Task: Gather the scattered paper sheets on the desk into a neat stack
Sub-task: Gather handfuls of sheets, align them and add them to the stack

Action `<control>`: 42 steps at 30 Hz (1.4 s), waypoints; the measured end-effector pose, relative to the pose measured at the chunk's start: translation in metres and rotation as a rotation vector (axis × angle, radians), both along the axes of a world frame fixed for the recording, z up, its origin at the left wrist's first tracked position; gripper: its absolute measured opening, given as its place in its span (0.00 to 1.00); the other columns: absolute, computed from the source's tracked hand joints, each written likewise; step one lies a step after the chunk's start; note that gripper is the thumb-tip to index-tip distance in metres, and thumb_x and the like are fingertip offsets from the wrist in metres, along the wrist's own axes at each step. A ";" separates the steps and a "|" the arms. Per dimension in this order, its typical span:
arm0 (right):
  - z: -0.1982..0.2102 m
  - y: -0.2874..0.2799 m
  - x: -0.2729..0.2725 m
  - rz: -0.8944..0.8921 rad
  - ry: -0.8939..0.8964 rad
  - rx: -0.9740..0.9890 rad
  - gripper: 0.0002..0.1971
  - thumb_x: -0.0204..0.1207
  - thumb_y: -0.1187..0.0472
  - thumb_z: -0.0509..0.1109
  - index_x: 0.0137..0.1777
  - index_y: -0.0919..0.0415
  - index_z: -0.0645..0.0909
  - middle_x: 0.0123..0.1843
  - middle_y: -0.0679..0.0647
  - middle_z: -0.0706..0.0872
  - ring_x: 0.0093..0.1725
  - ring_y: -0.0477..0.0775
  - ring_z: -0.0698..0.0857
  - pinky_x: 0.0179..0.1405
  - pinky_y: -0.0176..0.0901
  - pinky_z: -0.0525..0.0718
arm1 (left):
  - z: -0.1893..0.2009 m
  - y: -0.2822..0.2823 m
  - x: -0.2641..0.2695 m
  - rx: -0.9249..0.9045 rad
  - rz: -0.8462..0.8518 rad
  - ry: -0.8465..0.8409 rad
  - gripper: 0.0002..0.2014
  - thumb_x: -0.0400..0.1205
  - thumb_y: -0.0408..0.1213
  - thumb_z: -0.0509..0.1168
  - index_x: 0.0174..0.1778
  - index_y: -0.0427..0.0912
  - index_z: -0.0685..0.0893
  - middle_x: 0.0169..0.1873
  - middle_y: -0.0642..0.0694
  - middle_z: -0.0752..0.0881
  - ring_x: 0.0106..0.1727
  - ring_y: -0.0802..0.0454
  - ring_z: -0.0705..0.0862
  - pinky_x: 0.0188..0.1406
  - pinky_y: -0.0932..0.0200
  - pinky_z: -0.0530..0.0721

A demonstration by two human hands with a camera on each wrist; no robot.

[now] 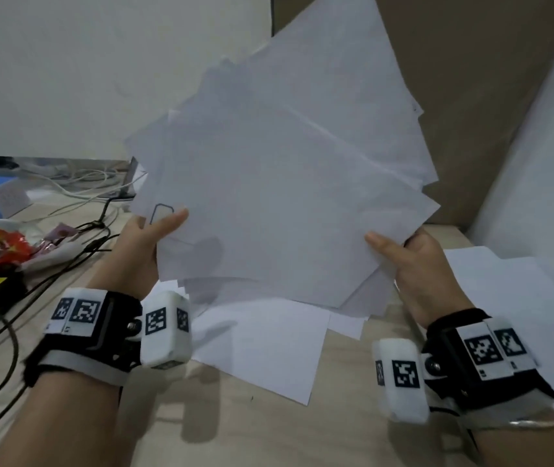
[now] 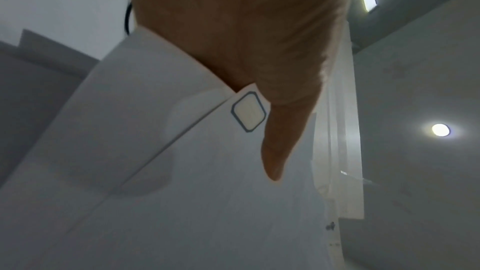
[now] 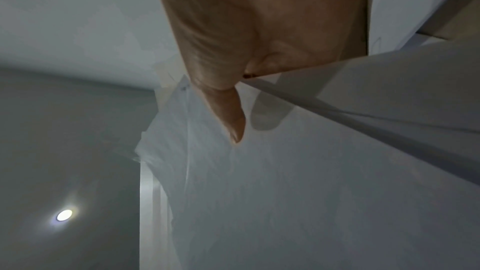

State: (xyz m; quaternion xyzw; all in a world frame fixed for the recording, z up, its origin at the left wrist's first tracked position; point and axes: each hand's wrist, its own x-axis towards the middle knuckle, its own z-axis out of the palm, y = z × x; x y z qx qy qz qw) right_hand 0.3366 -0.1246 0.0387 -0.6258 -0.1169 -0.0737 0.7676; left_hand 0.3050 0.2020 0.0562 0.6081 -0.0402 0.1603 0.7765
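White sheaf (image 1: 282, 183) pinched by both hands, left (image 1: 141, 244), right (image 1: 413, 264), still ragged; sheets (image 1: 269, 342) left beneath it on worktop (image 1: 302, 433).

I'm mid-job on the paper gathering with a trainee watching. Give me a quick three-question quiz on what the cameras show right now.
1. True or false: the bundle of sheets lies flat on the desk.
2. Which hand's thumb sits beside the small blue-outlined box printed on the top sheet?
A. left hand
B. right hand
3. Fill in: the edges of the held sheets are ___ (aligned / fanned out).

Key:
1. False; both hands hold it raised, thumbs on the near face.
2. A; the left wrist view shows the box next to the thumb.
3. Fanned out. More loose sheets lie on the desk beneath.
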 end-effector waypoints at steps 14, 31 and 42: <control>-0.001 -0.001 -0.005 0.014 0.042 0.105 0.28 0.59 0.51 0.77 0.61 0.56 0.82 0.55 0.52 0.90 0.52 0.51 0.88 0.52 0.43 0.87 | -0.003 0.032 -0.004 0.064 -0.043 0.032 0.15 0.84 0.37 0.56 0.52 0.44 0.90 0.49 0.46 0.91 0.47 0.50 0.91 0.44 0.58 0.90; -0.001 -0.007 -0.003 -0.034 0.022 0.139 0.17 0.57 0.43 0.73 0.46 0.46 0.89 0.47 0.45 0.91 0.44 0.41 0.87 0.45 0.34 0.86 | -0.007 0.028 -0.009 0.072 -0.198 0.149 0.30 0.62 0.47 0.80 0.61 0.49 0.83 0.50 0.44 0.91 0.45 0.48 0.91 0.34 0.57 0.89; -0.011 -0.004 0.000 -0.059 0.065 0.117 0.11 0.82 0.57 0.61 0.53 0.56 0.85 0.45 0.47 0.92 0.44 0.43 0.88 0.44 0.33 0.86 | -0.020 0.026 0.001 0.146 -0.178 0.340 0.37 0.53 0.48 0.85 0.56 0.38 0.86 0.52 0.34 0.90 0.43 0.43 0.91 0.36 0.52 0.88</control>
